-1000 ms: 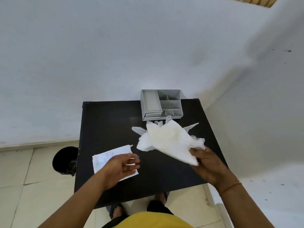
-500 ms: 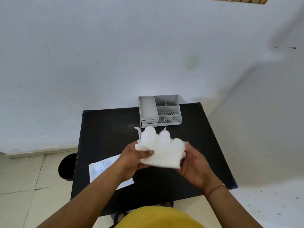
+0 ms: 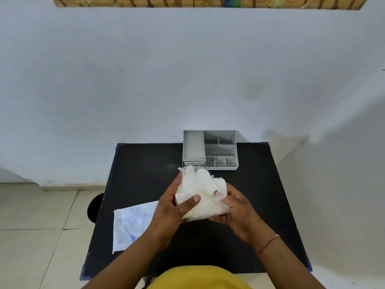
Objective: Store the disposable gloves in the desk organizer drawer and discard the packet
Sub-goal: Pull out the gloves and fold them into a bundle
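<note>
Above the black table's (image 3: 145,163) bare middle, both hands (left (image 3: 170,207), right (image 3: 235,207)) clutch the bunched gloves (image 3: 200,190), organizer (image 3: 210,150) beyond.

Plain room in a home or small office, sparsely furnished: bare pale-blue painted wall (image 3: 187,69) with scuffs and a greenish stain, beige floor tiles (image 3: 37,226) left of the hands, small black table (image 3: 141,174) pushed against the wall. Beyond the left hand (image 3: 173,207) and right hand (image 3: 235,207), a grey plastic desk organizer (image 3: 210,150) sits at the table's far edge; a dark round bin (image 3: 94,207) stands on the floor just left of the table. Strip of patterned wood or fabric (image 3: 208,2) runs along the top of the wall, too cropped to identify.
</note>
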Demonstrator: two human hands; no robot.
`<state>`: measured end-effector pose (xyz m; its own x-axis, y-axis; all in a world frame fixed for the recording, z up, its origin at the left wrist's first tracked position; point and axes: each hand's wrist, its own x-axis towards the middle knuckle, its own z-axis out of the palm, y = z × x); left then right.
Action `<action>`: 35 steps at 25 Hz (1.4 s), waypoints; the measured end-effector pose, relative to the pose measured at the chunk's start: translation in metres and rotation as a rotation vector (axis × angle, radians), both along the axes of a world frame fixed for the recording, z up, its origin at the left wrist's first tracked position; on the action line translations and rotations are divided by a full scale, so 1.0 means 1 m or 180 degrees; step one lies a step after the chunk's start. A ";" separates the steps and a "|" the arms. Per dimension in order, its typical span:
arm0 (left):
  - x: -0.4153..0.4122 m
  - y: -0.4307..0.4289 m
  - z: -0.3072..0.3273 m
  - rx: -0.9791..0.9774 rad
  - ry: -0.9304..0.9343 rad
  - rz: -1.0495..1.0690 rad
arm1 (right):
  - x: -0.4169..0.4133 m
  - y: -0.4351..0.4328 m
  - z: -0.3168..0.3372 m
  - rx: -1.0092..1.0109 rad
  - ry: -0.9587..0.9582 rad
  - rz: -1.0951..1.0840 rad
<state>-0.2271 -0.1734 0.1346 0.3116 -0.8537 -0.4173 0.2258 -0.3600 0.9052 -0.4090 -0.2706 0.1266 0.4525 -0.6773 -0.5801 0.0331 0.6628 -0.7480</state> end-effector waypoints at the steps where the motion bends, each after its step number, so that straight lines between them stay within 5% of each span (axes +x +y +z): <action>1: 0.001 -0.002 0.004 -0.0050 0.0267 -0.0039 | -0.003 -0.005 0.002 -0.0135 0.0089 0.0075; 4: 0.009 -0.008 0.012 0.0178 0.0828 0.0043 | -0.012 -0.018 0.004 -0.0188 0.0137 0.0239; 9: 0.003 -0.021 -0.003 0.0497 -0.0415 -0.0111 | -0.031 -0.031 0.008 -0.0100 0.0142 0.0795; 13: -0.016 -0.025 -0.006 0.0347 -0.0422 -0.0051 | -0.042 -0.039 -0.001 0.0200 0.0158 0.1014; 15: -0.024 -0.026 -0.003 0.0406 0.0067 0.0272 | -0.046 -0.041 -0.010 0.0371 0.0151 0.0929; 18: -0.023 -0.018 -0.002 0.0366 0.1928 0.0503 | -0.053 -0.043 -0.018 0.0764 -0.0163 0.0557; 21: -0.013 -0.003 -0.015 -0.0124 0.2610 0.0364 | -0.060 -0.045 -0.023 0.0966 -0.0522 0.0358; 25: -0.027 0.000 -0.018 0.0043 0.2025 -0.0371 | -0.060 -0.043 -0.030 0.0837 -0.0483 0.0508; 31: -0.041 -0.025 -0.015 0.0732 0.1148 0.0277 | -0.055 -0.049 -0.021 -0.0046 0.0136 0.1136; 35: -0.037 -0.025 -0.017 0.0741 0.1169 0.0346 | -0.056 -0.070 -0.020 0.0706 -0.0191 0.0923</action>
<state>-0.2642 -0.1981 0.1175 0.1896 -0.6945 -0.6941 0.5649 -0.5011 0.6556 -0.4648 -0.3408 0.1069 0.6448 -0.3768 -0.6651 -0.1404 0.7969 -0.5876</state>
